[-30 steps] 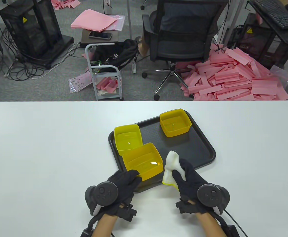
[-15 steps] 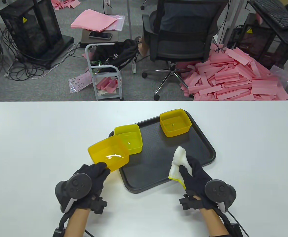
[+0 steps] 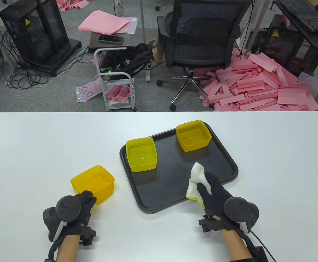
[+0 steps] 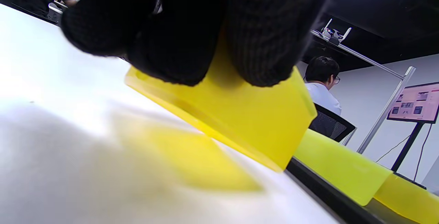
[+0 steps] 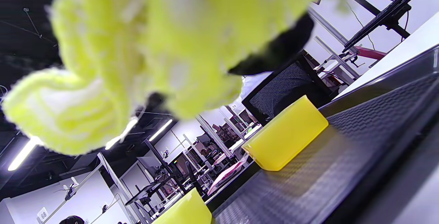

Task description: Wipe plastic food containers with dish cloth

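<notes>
**Q:** Report the surface.

**A:** I see a white table (image 3: pixel 39 152). A black tray (image 3: pixel 219 158) lies right of centre, rotated slightly. Beyond the far edge is grey carpet with an office chair (image 3: pixel 202 41) at 12 o'clock and a heap of pink foam strips (image 3: pixel 260 84) at 1 o'clock.

**Q:** Locate the containers.

**A:** I count three yellow tubs, all open side up. The far tub (image 3: pixel 193 135) sits in the tray's 12 o'clock corner. The left tub (image 3: pixel 141 154) sits at the tray's 9 o'clock edge. The near tub (image 3: pixel 93 184) is off the tray, at the tray's 8 o'clock, on bare table and well apart from the other two.

**Q:** Left hand status?

**A:** The left hand (image 3: pixel 78 211) grips the near tub at its 6 o'clock wall. In the left wrist view, the fingers (image 4: pixel 264 38) press on the outside of that wall (image 4: pixel 247 114). In that view the tub looks tilted, one bottom edge on the table; whether that tilt is real or comes from the camera I cannot tell.

**Q:** Right hand status?

**A:** The right hand (image 3: pixel 216 195) holds the cloth (image 3: pixel 197 181), fingers closed around it. The cloth is white with a yellow edge, bunched, and points toward 12 o'clock. It sits over the tray's 5 o'clock rim, clear of every tub. The right wrist view shows the cloth (image 5: pixel 144 45) blurred at the top, with the far tub (image 5: pixel 284 134) on the tray beyond it.
</notes>
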### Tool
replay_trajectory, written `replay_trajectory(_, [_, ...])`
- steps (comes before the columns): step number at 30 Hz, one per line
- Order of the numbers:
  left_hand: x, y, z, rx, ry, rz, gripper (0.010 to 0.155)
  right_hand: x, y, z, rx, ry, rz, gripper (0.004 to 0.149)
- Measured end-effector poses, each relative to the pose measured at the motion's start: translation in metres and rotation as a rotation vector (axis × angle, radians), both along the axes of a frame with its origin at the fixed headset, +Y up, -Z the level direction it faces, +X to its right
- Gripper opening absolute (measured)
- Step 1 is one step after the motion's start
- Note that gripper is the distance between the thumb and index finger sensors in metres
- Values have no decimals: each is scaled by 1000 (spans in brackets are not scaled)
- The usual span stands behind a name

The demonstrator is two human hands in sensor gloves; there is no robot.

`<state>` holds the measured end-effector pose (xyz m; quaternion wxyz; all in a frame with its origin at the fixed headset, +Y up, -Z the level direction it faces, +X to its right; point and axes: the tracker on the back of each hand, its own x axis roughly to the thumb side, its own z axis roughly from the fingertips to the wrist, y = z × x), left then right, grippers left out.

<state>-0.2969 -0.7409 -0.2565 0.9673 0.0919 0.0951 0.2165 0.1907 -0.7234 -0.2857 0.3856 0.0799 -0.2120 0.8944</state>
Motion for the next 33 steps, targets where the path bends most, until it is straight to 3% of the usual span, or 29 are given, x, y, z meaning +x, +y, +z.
replay_trajectory(10, [2, -22, -3, -110, -5, -69, 42, 0, 0, -1, -7, 4, 3, 56])
replay_trajectory(13, [1, -19, -2, -125, 2, -75, 45, 0, 1, -1, -8, 6, -5, 56])
replay_trajectory(17, [-1, 2, 2, -122, -5, -41, 58, 2, 1, -1, -10, 5, -18, 56])
replay_trajectory(21, [9, 36, 1, -25, -37, -14, 54, 4, 2, -2, -17, 4, -33, 56])
replay_trajectory(26, [53, 72, -16, 6, -138, -71, 55, 5, 2, -2, -31, 16, -44, 55])
replay_trajectory(33, [133, 85, -61, -19, -262, -202, 55, 7, 2, -2, -40, 22, -46, 55])
